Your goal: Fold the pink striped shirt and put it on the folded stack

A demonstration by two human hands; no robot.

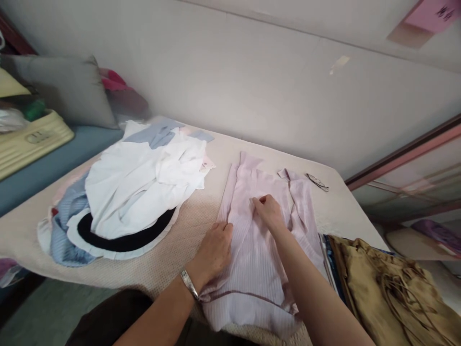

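Observation:
A pale lilac ribbed knit top [252, 259] lies spread on the padded table in front of me, its hem hanging toward my body. One sleeve lies on its right side, and a narrow strip is folded along its left side. My left hand [216, 245], with a silver bracelet on the wrist, is closed at the top's left edge, fingers curled on the fabric. Over the middle of the top, my right hand [268, 209] pinches the knit between thumb and fingertips. The fingers of both hands are partly hidden by their backs.
White and blue clothes [126, 178] are heaped at the left, with a black-banded white piece [126, 245] in front. Glasses [317, 182] lie at the back right. Folded khaki trousers [392, 288] are stacked at the right edge. A wall [230, 72] rises behind; a grey cushion [68, 86] leans left.

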